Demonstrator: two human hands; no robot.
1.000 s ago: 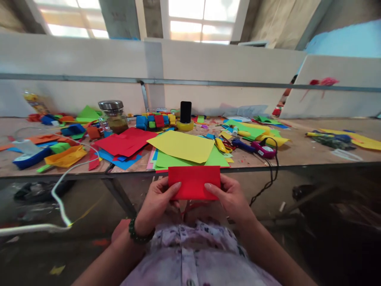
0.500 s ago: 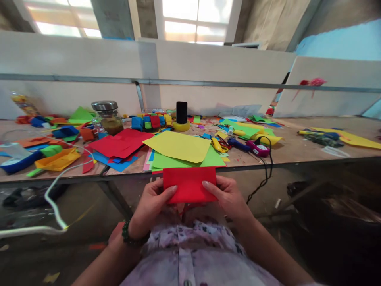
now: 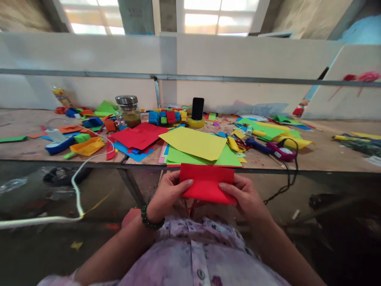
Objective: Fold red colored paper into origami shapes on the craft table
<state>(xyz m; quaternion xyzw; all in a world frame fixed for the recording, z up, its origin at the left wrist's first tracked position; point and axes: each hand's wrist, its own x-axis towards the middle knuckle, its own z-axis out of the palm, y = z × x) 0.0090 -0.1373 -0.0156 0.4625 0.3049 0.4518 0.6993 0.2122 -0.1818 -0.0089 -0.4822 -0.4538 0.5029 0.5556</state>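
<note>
Pinching a folded red paper [image 3: 206, 184] by both ends, left hand [image 3: 166, 194] and right hand [image 3: 245, 196] hold it near the table [image 3: 321, 153] edge; matched corners would keep creases square.

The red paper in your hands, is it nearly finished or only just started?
Only started, it seems. The red folded paper rectangle already has straight edges, as if folded flat. Both the left hand and the right hand pinch it in front of the wooden table. The stack of yellow and green paper sheets lies unfolded, and the yellow-handled scissors lie on the table.
</note>
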